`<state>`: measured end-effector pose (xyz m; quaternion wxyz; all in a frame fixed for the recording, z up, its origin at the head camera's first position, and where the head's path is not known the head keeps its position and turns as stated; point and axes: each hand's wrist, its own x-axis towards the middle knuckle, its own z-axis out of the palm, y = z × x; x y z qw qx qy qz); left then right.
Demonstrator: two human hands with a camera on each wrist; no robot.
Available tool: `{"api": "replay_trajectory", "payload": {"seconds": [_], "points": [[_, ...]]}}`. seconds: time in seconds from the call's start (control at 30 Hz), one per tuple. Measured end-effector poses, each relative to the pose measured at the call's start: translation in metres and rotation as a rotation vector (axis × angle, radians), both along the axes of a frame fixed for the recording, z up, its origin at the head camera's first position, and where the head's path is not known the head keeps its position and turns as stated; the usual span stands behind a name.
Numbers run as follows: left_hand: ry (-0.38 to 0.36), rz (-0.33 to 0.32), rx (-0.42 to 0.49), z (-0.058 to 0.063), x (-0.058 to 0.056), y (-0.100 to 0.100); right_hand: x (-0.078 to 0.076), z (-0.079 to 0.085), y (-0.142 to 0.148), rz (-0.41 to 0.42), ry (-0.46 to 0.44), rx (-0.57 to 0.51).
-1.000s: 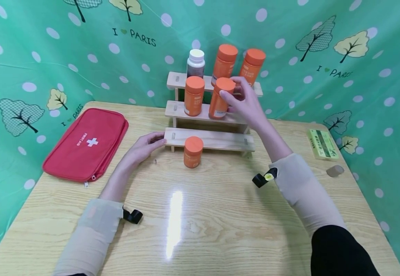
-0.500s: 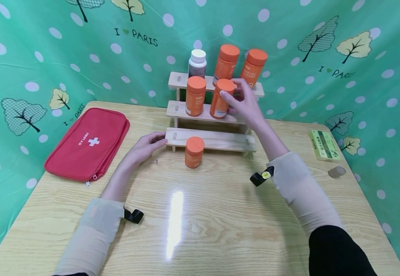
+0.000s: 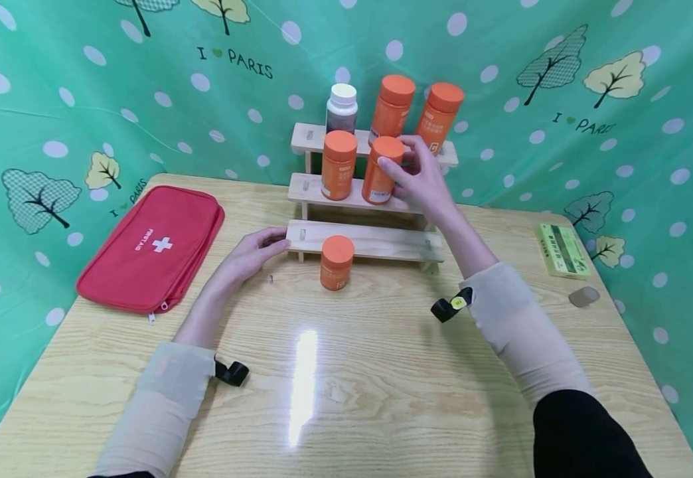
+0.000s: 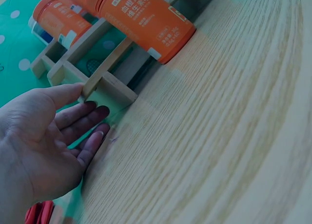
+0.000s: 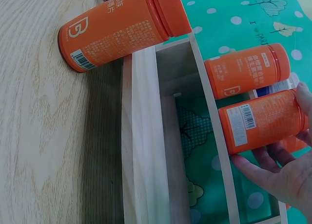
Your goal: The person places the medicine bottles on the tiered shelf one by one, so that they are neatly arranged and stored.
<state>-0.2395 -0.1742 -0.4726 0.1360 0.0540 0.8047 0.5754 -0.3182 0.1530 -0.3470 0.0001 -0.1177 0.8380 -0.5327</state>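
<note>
A stepped wooden rack (image 3: 366,239) stands on the table with three tiers. My right hand (image 3: 423,174) holds an orange pill bottle (image 3: 380,174) upright on the middle tier, thumb on one side and fingers on the other. Beside it stands another orange bottle (image 3: 338,166), also seen as an orange bottle (image 5: 247,70) in the right wrist view. My left hand (image 3: 253,253) touches the left end of the lowest tier, its thumb tip (image 4: 74,91) against the board and its other fingers loosely bent. A shorter orange bottle (image 3: 336,265) stands on the table before the rack.
On the top tier stand a white-capped bottle (image 3: 341,109) and two orange bottles, a left one (image 3: 391,109) and a right one (image 3: 438,116). A red first-aid pouch (image 3: 152,249) lies left. A green-yellow box (image 3: 563,250) and small grey cylinder (image 3: 583,297) lie right.
The bottle in my right hand has shifted very slightly left along the middle tier. My left hand stays at the rack's end.
</note>
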Motion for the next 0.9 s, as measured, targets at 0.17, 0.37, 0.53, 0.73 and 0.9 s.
{"api": "replay_trajectory", "payload": {"seconds": [0.17, 0.37, 0.53, 0.73, 0.9], "points": [[-0.006, -0.001, 0.006, 0.0005, 0.0008, 0.0002, 0.0008, -0.0002, 0.0000, -0.001, -0.001, 0.002], [-0.018, -0.002, 0.004, 0.0019, 0.0015, 0.0002, 0.0015, 0.0004, 0.0002, 0.006, 0.008, 0.004], [-0.027, 0.002, 0.013, 0.0025, 0.0027, -0.0001, 0.0013, 0.0003, 0.0003, 0.013, 0.009, 0.003], [-0.024, 0.006, 0.017, 0.0026, 0.0022, 0.0001, 0.0016, 0.0001, 0.0005, 0.006, -0.002, -0.007], [-0.021, 0.004, 0.012, 0.0028, 0.0022, 0.0004, 0.0037, 0.0004, 0.0014, -0.005, -0.016, -0.036]]}}
